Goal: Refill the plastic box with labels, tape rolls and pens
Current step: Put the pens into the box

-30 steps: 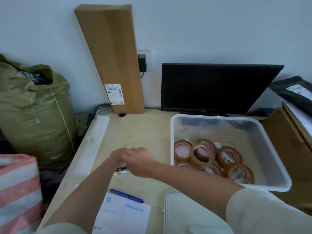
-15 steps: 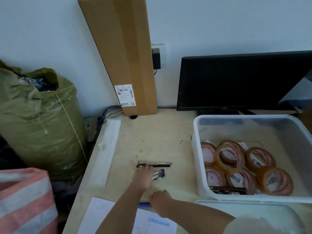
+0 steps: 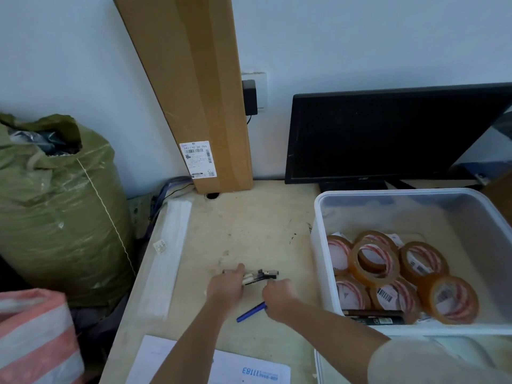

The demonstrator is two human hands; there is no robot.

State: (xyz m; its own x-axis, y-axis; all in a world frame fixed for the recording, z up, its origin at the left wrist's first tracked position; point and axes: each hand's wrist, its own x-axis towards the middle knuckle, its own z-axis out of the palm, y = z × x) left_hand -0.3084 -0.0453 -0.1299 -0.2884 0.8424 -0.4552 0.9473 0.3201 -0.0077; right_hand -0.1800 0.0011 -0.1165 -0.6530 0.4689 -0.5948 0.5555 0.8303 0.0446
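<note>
Left hand [image 3: 225,289] is down on the bench [image 3: 249,231], its grip closed round a bundle of pens [image 3: 260,275]. Their dark tips poke out to the right, and the thumb lies across the top. Just beside it is the right hand [image 3: 278,299], curled into a fist, its grip tight on a blue pen [image 3: 250,311] that slants down and left from the knuckles, with its far end near the bench. The two hands are close but not quite touching.

Over on the right sits the clear box [image 3: 315,217], open-topped. Brown tape rolls [image 3: 374,261] crowd its near half, some flat and some leaning on each other. White labels [image 3: 394,239] peek from under them, and dark pens [image 3: 374,317] lie along the near wall.

A printed sheet [image 3: 249,370] is at the near edge of the bench. The black monitor [image 3: 388,134] stands behind the box, a tall carton [image 3: 188,92] leans on the wall, and a green sack [image 3: 55,203] sits off the left side.
</note>
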